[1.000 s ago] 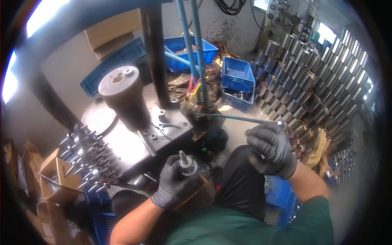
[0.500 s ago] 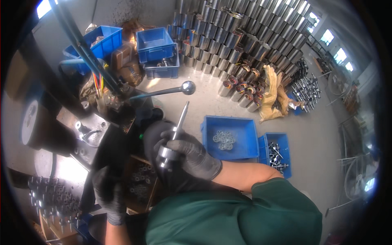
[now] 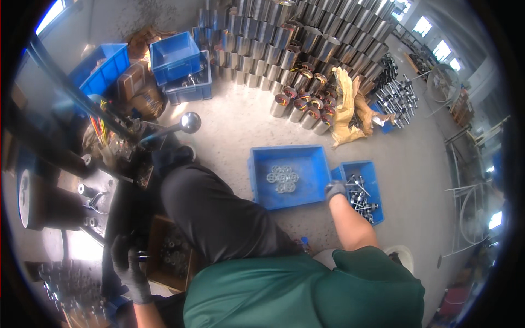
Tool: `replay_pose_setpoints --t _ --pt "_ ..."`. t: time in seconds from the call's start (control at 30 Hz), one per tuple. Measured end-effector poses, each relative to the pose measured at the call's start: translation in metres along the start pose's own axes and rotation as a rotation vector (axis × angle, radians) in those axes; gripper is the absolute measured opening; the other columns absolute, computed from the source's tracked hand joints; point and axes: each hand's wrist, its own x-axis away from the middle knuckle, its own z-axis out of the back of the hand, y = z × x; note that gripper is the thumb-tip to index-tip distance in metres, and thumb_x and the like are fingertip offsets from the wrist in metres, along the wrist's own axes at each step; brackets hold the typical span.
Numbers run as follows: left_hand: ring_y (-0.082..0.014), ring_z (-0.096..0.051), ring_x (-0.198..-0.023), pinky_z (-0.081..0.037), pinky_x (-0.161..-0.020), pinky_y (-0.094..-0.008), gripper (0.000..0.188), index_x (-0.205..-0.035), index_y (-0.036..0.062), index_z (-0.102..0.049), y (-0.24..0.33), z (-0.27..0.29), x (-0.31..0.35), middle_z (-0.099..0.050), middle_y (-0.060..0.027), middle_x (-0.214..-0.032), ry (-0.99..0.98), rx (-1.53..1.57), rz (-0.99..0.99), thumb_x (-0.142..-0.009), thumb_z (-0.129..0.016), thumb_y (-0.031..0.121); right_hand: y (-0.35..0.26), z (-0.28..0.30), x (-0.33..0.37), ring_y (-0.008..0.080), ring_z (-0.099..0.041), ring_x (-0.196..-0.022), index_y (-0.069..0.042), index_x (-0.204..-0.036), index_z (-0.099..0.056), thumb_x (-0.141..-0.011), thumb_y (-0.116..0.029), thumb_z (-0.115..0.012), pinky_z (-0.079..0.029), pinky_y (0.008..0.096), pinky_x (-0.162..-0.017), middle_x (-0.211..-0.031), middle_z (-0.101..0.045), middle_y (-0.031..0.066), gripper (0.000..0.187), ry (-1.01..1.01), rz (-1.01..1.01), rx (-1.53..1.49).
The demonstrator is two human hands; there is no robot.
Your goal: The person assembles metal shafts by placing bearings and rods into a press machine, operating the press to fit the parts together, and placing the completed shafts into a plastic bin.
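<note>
Though together — shafts, axes askew

I can't read any lettering, number or sign from my end of the feed. On the brown cardboard carton beside the blue plastic bin, any print is too small and blurred for me to make out.

rings in ring bin | just right: shafts in shaft bin | behind: cylinders
</note>
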Motion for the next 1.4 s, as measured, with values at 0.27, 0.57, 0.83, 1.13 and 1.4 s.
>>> replay_pose_setpoints --t 0.27,0.57,0.83,1.13,1.4 --pt "-0.0213 -0.067 -0.115 -0.056 -0.098 -0.0338 0.047 -0.143 -0.0013 -0.057 -0.026 0.013 -0.011 -0.067 -0.0106 -0.132 -0.102 0.043 0.067 -0.098 -0.07 0.006 -0.079 0.077 -0.045 0.021 -0.063 -0.063 -0.015 -0.107 -0.065 -0.097 -0.044 -0.065 -0.049 0.0361 -0.051 -0.085 -0.068 0.0068 0.032 0.005 0.357 0.591" --pt "-0.0171 -0.067 -0.104 -0.058 -0.087 -0.0298 0.04 -0.136 0.0017 -0.063 0.028 0.025 0.024 -0.069 -0.0109 -0.124 0.233 0.151 0.129 -0.097 -0.071 0.006 0.027 -0.114 0.153 0.0184 -0.069 -0.076 -0.004 -0.121 -0.065 -0.1 -0.018 -0.062 -0.056 0.033 -0.062 -0.097 -0.072 0.0099 0.025 -0.927 0.588 0.598" --pt "-0.017 -0.069 -0.086 -0.058 -0.077 -0.0303 0.034 -0.122 0.0037 -0.065 0.055 0.064 0.076 -0.07 -0.0087 -0.105 0.692 0.391 0.0 -0.098 -0.077 0.024 -0.011 -0.188 0.549 0.0272 -0.064 -0.079 -0.004 -0.1 -0.063 -0.092 -0.004 -0.061 -0.051 0.038 -0.073 -0.089 -0.062 0.0127 0.008 -1.871 1.479 0.487" --pt "-0.0108 -0.054 -0.059 -0.043 -0.05 -0.024 0.017 -0.099 0.0186 -0.064 0.062 0.151 0.059 -0.059 0.0042 -0.073 1.076 1.004 0.295 -0.098 -0.077 0.029 0.115 -0.252 0.724 0.0396 -0.067 -0.081 -0.006 -0.104 -0.067 -0.08 -0.002 -0.075 -0.055 0.0476 -0.071 -0.092 -0.066 0.0168 0.025 -2.739 1.719 0.317" --pt "-0.0041 -0.043 -0.051 -0.031 -0.045 -0.0213 0.018 -0.092 0.016 -0.06 0.068 0.155 0.042 -0.053 0.0074 -0.068 0.881 0.821 0.224 -0.101 -0.073 0.023 0.168 -0.26 0.704 0.0389 -0.07 -0.091 -0.005 -0.106 -0.071 -0.087 -0.007 -0.074 -0.058 0.0453 -0.081 -0.095 -0.071 0.0168 0.019 -2.787 1.443 0.714"
